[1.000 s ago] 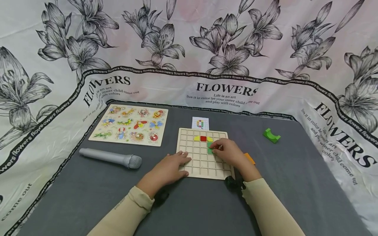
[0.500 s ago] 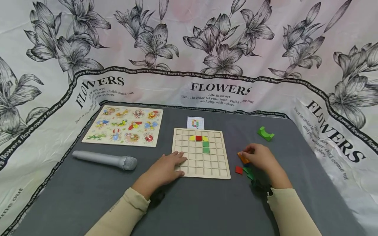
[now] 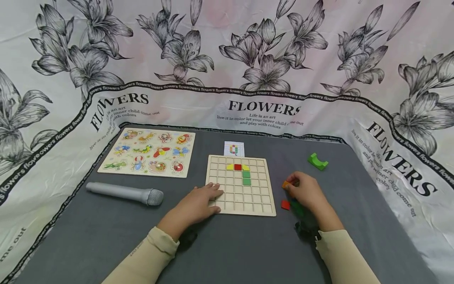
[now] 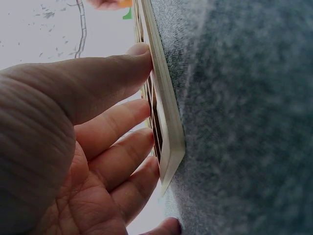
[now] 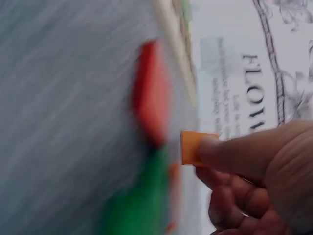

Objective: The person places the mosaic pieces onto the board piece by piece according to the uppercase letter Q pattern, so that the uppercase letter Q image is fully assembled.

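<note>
—Firstly, the head view?
—Left hand (image 3: pixel 198 203) rests on the board's (image 3: pixel 257 196) left edge; right hand (image 3: pixel 306 192), right of it, pinches an orange block (image 3: pixel 285 184).
—Left wrist?
—Thumb (image 4: pixel 110 76) and fingers (image 4: pixel 117 128) lie apart.
—Right wrist?
—Orange block is clamped; red block (image 5: pixel 154 98) sits nearby, blurred.

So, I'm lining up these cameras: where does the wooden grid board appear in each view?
Head: grid board, just below centre.
Left wrist: grid board edge-on, running down the middle.
Right wrist: grid board blurred, top, right of centre.
Shared landmark: black band on white cloth.
</note>
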The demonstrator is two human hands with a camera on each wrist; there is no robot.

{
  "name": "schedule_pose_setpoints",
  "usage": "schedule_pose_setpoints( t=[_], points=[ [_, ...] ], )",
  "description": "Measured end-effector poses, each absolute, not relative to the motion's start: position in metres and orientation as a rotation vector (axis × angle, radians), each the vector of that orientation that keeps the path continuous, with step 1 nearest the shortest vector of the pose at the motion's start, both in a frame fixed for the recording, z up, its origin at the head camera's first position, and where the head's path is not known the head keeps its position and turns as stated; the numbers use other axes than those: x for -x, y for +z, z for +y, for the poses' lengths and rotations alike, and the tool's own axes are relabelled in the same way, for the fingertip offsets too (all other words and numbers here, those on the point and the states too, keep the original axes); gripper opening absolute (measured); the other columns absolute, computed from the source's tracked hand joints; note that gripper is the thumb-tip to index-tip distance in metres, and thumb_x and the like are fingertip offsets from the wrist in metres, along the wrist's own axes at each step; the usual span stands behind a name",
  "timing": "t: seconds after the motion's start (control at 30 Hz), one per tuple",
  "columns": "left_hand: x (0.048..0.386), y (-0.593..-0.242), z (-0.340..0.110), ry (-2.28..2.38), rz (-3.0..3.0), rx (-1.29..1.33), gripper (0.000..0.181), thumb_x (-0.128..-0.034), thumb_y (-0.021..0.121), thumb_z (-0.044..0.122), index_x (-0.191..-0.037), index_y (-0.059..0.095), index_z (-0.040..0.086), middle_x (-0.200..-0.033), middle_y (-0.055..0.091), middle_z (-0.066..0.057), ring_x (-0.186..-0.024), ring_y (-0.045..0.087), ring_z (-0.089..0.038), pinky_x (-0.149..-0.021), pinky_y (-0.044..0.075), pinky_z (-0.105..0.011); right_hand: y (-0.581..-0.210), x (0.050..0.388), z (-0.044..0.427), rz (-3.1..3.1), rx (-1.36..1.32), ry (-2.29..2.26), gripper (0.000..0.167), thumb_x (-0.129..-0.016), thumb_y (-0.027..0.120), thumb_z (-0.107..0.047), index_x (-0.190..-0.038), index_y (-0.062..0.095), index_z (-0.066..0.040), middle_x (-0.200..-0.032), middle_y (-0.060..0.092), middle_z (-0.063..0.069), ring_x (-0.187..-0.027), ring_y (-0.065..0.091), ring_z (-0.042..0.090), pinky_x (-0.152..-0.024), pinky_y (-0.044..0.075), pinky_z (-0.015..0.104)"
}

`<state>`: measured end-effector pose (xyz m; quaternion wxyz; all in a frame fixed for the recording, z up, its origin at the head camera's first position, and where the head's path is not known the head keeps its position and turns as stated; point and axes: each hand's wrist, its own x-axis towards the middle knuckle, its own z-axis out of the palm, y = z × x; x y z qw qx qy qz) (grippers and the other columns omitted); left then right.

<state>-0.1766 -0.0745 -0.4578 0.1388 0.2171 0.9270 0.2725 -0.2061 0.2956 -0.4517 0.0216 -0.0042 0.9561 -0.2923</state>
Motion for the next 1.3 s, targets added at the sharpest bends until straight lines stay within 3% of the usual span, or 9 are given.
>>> schedule_pose_setpoints(
  t=[0.2,0.33,0.53,0.67,1.13,1.3],
  points=[
    [0.177,-0.456,-0.076,0.782,2.684,-0.636,0.059,-0.1002,0.081,0.02,-0.155,0.062,0.009,-0.17,0.049,-0.012,-0.164,0.038,-0.034,-0.134,0.025,-0.067,-0.428,0.228,0.24,3.018,0.128,-1.05,0.012,-0.108,0.07,-0.015,-0.117,0.073,-0.009,-0.109,0.074,0.013,-0.083,0.065,0.025,-0.067,0.052,0.035],
    [0.177,-0.457,-0.074,0.787,2.67,-0.654,0.059,-0.1006,0.08,0.02,-0.156,0.062,0.009,-0.17,0.049,-0.012,-0.164,0.038,-0.034,-0.134,0.025,-0.068,-0.432,0.251,0.195,2.935,0.294,-1.068,0.011,-0.108,0.069,-0.013,-0.117,0.074,-0.01,-0.114,0.075,0.011,-0.086,0.063,0.025,-0.069,0.052,0.035],
    [0.178,-0.46,-0.072,0.771,2.68,-0.667,0.058,-0.1013,0.08,0.024,-0.156,0.063,0.012,-0.17,0.049,-0.011,-0.164,0.038,-0.033,-0.133,0.026,-0.068,-0.449,0.271,0.154,2.848,0.382,-0.964,0.011,-0.108,0.069,-0.014,-0.116,0.075,-0.011,-0.118,0.076,0.01,-0.102,0.067,0.028,-0.09,0.059,0.046],
    [0.178,-0.461,-0.073,0.766,2.69,-0.672,0.058,-0.1005,0.081,0.023,-0.155,0.064,0.012,-0.169,0.051,-0.011,-0.163,0.039,-0.034,-0.132,0.028,-0.069,-0.453,0.275,0.145,2.839,0.394,-0.928,0.01,-0.107,0.07,-0.015,-0.115,0.075,-0.011,-0.116,0.076,0.009,-0.109,0.069,0.029,-0.099,0.059,0.051],
    [0.179,-0.46,-0.076,0.751,2.696,-0.656,0.058,-0.1,0.081,0.023,-0.155,0.064,0.012,-0.169,0.051,-0.01,-0.163,0.04,-0.033,-0.132,0.028,-0.069,-0.457,0.276,0.138,2.852,0.476,-0.836,0.009,-0.105,0.072,-0.008,-0.108,0.08,-0.01,-0.112,0.075,0.011,-0.104,0.068,0.027,-0.098,0.059,0.049],
    [0.179,-0.46,-0.076,0.746,2.698,-0.661,0.059,-0.1003,0.081,0.024,-0.155,0.063,0.012,-0.169,0.051,-0.01,-0.163,0.039,-0.033,-0.133,0.028,-0.068,-0.454,0.271,0.144,2.859,0.469,-0.871,0.011,-0.106,0.07,-0.01,-0.113,0.08,-0.009,-0.114,0.075,0.011,-0.104,0.068,0.028,-0.096,0.059,0.049]
  ],
)
